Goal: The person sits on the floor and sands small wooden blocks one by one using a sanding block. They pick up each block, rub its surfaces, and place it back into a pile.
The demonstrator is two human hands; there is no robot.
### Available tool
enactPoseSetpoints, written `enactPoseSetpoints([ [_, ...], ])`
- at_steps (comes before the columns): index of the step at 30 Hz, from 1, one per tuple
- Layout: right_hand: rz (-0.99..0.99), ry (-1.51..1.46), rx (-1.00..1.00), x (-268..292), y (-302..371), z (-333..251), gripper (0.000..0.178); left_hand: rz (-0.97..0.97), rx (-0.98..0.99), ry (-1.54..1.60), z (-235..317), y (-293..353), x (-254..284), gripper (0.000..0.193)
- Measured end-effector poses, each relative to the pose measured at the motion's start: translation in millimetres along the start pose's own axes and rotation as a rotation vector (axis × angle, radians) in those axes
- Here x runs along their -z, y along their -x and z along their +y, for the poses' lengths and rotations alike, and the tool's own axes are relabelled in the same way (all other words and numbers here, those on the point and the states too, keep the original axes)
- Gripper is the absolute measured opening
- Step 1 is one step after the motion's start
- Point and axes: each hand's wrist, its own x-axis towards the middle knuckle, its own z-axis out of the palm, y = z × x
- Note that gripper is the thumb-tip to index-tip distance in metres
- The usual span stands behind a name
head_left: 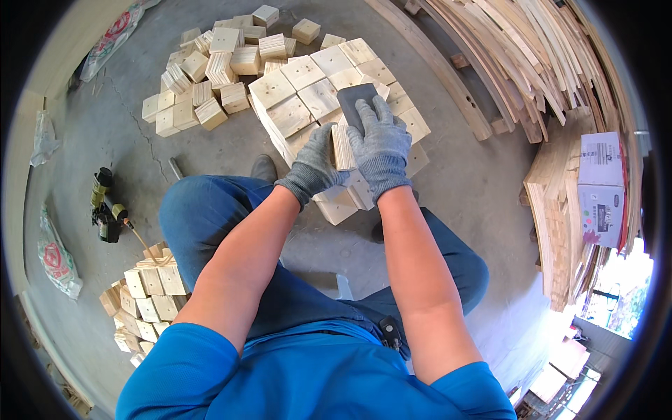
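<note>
Right now your left hand [313, 164] in its grey knit glove is closed around a small wood block [342, 147], which stands on edge between your two hands. The block is pale pine with thin brown lines on its end. Your right hand [380, 143], gloved too, lies flat with its fingers spread on a dark grey sanding block [355, 96], which sits just at 12 o'clock from the wood block. I cannot tell if the two blocks touch.

Both hands rest over a neat stack of wood blocks [301, 98], which serves as your surface. Its blocks are square, flat on top and packed tight side by side. At 11 o'clock from it lies a loose heap of blocks [210, 70], tipped every which way. At 7 o'clock, by your left knee, there is a smaller pile of blocks [143, 297].

The concrete floor [119, 140] is grey and smooth with a thin crack. A black nail gun [105, 206] lies on it at 9 o'clock. Long thin wood slats [518, 49] are piled at 2 o'clock, bent like ribbons. A white cardboard box [600, 189] sits on more boards at 3 o'clock. Sacks lie by the wall at the left.
</note>
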Motion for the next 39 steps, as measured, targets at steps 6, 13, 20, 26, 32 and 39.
enactPoseSetpoints([
  [6, -0.068, 0.061, 0.037, 19.5, 70.9, -10.4, 0.062, 0.031, 0.004, -0.023, -2.4, 2.1, -5.3, 0.103],
  [13, -0.022, 0.024, 0.077, 23.0, 129.2, -10.8, 0.064, 0.016, 0.028, 0.138, -10.6, 2.1, -8.6, 0.100],
  [20, 0.002, 0.029, 0.031, 2.5, 22.0, -14.9, 0.057, 0.034, -0.040, 0.017, -3.4, 3.3, -3.0, 0.102],
  [26, -0.028, 0.002, -0.003, -1.7, -3.5, -9.7, 0.057, 0.031, -0.020, 0.050, 8.3, 1.6, -0.2, 0.104],
  [32, -0.043, 0.015, 0.048, 21.5, 94.1, -16.6, 0.062, 0.033, 0.024, 0.204, -12.3, 4.0, -9.6, 0.102],
  [39, 0.002, -0.024, 0.081, 23.1, 120.4, -17.1, 0.064, 0.046, 0.001, 0.085, -14.2, 0.9, -10.8, 0.103],
])
